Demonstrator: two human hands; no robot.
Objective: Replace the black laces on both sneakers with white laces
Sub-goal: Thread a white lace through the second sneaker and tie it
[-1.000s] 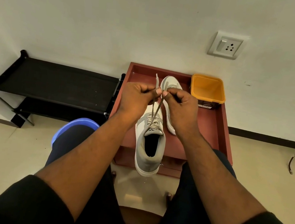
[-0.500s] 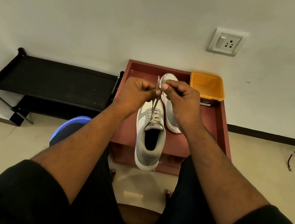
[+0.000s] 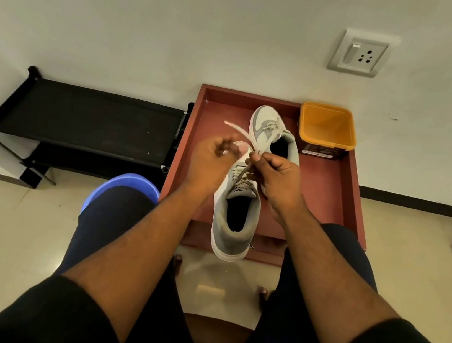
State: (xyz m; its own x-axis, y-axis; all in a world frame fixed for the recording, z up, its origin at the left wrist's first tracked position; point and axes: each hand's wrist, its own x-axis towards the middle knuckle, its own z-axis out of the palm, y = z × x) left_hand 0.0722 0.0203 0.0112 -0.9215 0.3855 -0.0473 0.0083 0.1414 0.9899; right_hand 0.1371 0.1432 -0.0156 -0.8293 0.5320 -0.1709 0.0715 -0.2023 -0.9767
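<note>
A grey and white sneaker (image 3: 233,224) lies on the red-brown tray table (image 3: 332,192), heel toward me and past the front edge. A second grey sneaker (image 3: 272,125) lies behind it, near the back. My right hand (image 3: 276,175) pinches the white lace (image 3: 241,133) just above the near sneaker's tongue; the lace's free end sticks up to the left. My left hand (image 3: 211,160) is blurred beside it, fingers curled, touching the lace near the top eyelets. I cannot tell whether it grips the lace.
An orange tub (image 3: 326,127) stands at the tray's back right corner. A black low rack (image 3: 87,119) sits to the left against the wall. A blue bucket (image 3: 127,186) is by my left knee. A wall socket (image 3: 360,55) is above.
Both hands held the lace ends together up high; now they have dropped toward the sneaker and parted. The far sneaker, once hidden behind my hands, shows.
</note>
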